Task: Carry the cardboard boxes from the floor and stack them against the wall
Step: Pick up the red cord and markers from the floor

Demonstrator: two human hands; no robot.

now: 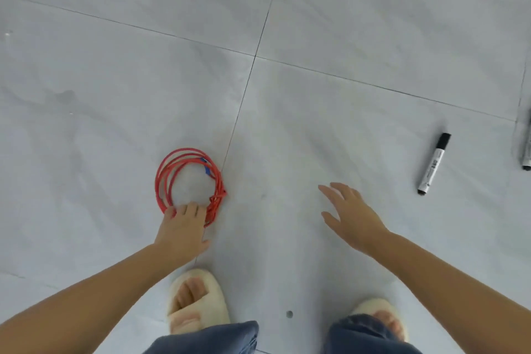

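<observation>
No cardboard box is in view; the head camera looks straight down at a pale grey tiled floor (344,23). A coil of red cable (184,152) lies flat on the floor left of centre. My left hand (182,227) reaches down to the coil's near edge, with its fingers curled over the cable and the thumb spread to the side. My right hand (350,215) hovers above bare tile to the right, fingers apart and holding nothing.
A black-and-white marker (434,164) lies on the floor to the right, and a second marker (527,152) is cut off by the right edge. My feet in cream slippers (198,299) stand at the bottom of the frame.
</observation>
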